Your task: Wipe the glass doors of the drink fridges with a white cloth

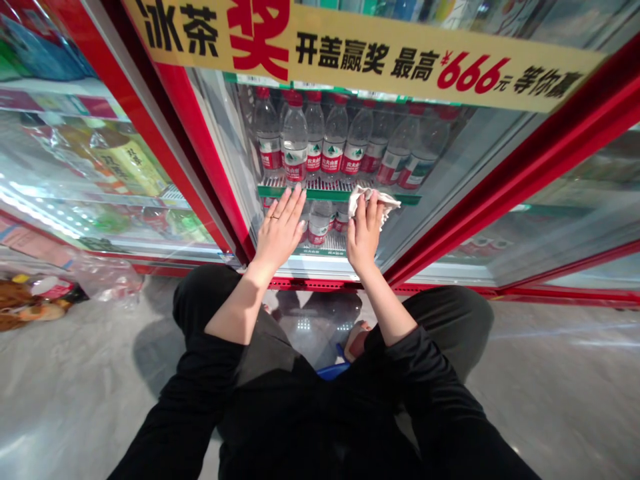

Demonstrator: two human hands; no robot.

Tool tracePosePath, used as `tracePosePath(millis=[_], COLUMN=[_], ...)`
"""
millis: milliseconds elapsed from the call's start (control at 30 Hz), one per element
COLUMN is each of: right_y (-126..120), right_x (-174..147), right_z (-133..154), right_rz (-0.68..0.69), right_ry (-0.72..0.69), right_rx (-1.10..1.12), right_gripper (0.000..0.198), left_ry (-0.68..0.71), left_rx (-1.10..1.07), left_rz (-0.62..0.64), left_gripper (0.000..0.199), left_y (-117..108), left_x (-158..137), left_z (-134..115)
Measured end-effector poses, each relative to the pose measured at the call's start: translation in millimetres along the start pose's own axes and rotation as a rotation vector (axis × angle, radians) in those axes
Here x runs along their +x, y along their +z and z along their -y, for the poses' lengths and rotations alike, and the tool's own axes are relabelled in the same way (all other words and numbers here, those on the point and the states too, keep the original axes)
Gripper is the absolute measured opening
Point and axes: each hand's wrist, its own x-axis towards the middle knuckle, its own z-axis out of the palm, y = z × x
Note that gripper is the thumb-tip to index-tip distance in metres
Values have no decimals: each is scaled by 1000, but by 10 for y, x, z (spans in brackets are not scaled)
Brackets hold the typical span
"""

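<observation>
My left hand [281,228] lies flat with fingers stretched out, palm towards the glass door [223,150] of a red-framed drinks fridge. A ring sits on one of its fingers. To the right, my right hand [365,233] presses a crumpled white cloth [389,201] to the same glass, its fingers spread over the fabric. Behind the glass, red-capped water bottles [295,143] stand in a row on a shelf with a green front edge [327,195]. More bottles [319,223] show on the shelf below, partly hidden by my hands.
A yellow printed strip [350,57] crosses the door's upper part. Other fridge sections with drinks [125,157] flank it. On the floor at left lie a clear plastic bag [107,277] and a brown item [25,303]. Something blue [333,371] shows between my legs.
</observation>
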Motion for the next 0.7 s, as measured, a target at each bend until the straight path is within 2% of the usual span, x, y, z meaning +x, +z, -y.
tracePosePath(millis=[133, 267, 367, 500, 700], right_y=[56, 44, 26, 48, 92], right_x=[62, -119, -188, -50, 69], right_z=[206, 227, 165, 228, 456], right_rz=[106, 222, 176, 85, 136], right_ry=[-90, -183, -123, -85, -162], right_rx=[-33, -32, -33, -15, -6], right_gripper=[64, 59, 60, 62, 61], left_ry=[-20, -43, -51, -57, -70], left_rx=[-13, -22, -35, -33, 5], left_rz=[-20, -61, -91, -110, -123], left_gripper=[87, 83, 83, 83, 83], left_y=[-16, -17, -14, -17, -20], left_x=[-8, -25, -50, -88, -111], left_z=[39, 82, 112, 154, 207])
